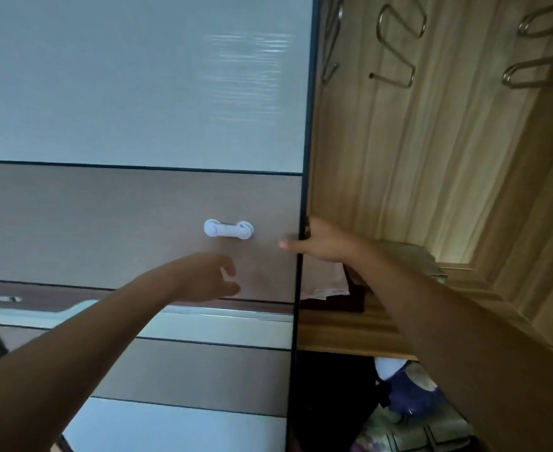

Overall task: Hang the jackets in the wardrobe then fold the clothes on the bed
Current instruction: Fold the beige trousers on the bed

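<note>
Here, counts: two hands, one door [131, 223], one latch [228, 228], four wire hooks [399, 44].
Materials: the door has smooth pale and brown bands; the wardrobe [415, 164] is striped wood inside; the latch is glossy white plastic with round ends.
Right hand [324, 243]: grips the door's right edge, thumb on its front.
Left hand [210, 275]: loosely curled, holds nothing, below the latch.
Wardrobe: open, right side.

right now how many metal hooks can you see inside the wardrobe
3, high on the wooden back wall: the left hook beside the sliding door, the middle hook, and the right hook, cut off by the frame edge; more may be hidden beyond it.
</note>
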Tool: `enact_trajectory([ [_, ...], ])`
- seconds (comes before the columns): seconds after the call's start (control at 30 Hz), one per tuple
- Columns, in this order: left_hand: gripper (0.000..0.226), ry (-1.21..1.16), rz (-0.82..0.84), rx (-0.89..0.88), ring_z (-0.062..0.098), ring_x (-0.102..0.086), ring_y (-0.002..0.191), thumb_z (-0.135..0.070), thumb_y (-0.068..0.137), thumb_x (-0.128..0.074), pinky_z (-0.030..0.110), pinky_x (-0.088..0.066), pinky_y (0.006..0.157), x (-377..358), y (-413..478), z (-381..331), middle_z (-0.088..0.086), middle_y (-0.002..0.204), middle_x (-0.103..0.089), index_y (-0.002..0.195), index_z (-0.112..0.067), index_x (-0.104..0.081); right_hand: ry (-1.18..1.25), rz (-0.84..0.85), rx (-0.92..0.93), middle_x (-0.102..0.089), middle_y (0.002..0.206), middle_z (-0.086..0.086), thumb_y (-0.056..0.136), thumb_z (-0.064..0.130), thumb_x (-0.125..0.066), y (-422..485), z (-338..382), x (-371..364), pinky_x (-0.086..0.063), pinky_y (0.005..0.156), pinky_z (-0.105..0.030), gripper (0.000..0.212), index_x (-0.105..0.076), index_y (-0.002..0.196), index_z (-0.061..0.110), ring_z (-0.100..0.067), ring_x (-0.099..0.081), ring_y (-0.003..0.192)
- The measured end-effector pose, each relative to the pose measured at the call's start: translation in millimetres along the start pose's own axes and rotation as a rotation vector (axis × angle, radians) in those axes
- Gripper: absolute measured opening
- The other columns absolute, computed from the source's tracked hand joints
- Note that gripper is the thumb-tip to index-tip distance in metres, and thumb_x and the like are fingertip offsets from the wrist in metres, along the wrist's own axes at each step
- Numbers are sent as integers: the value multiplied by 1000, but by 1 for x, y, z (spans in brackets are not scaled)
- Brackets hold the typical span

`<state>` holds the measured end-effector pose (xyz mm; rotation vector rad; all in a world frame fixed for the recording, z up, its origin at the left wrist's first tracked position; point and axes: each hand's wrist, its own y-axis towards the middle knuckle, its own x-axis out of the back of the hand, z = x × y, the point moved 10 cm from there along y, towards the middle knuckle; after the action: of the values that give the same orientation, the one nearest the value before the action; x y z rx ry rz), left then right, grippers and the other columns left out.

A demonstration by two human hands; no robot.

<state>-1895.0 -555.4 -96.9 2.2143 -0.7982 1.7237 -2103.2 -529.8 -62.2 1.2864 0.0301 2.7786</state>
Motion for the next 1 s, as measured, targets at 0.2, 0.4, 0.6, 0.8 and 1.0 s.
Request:
enact_trajectory([
  [0.2,33,36,-291,3,12,-58,90,-41,91,-70,27,-45,84,39,-1,44,-7,112,-68,119,-27,-64,7,-137,9,-64,131,4,93,47,-70,38,-22,7,-53,91,-35,57,-54,141,21,-17,-62,114],
  [0.4,37,272,-595,-172,25,-60,102,-42,90,-68,35,-48,75,73,12,9,-3,119,-61,122,-26,-59,-81,-93,-5,-65,129,1,95,54,-63,33,-35,15,-56,96,-44,57,-54,141,23,-18,-64,109],
  [0.6,58,573,-771,-539,39,-51,114,-27,72,-81,46,-47,81,53,32,-68,16,129,-54,127,-18,-63,-28,-121,-79,-61,125,6,96,49,-64,10,-75,46,-58,75,-33,56,-49,143,23,-15,-64,101],
  [0.8,72,786,-817,-795,44,-45,132,-29,74,-77,58,-30,112,12,54,-132,24,145,-46,141,-17,-54,19,-203,-154,-63,119,17,94,43,-68,-36,-138,101,-53,79,-13,52,-51,140,26,-5,-64,107],
  [1.0,104,796,-840,-973,40,-31,148,-38,71,-87,57,-23,121,-26,73,-230,22,160,-33,157,-14,-33,30,-385,-243,-58,136,8,98,42,-64,-98,-222,166,-54,89,-29,64,-37,153,24,-15,-58,121],
])
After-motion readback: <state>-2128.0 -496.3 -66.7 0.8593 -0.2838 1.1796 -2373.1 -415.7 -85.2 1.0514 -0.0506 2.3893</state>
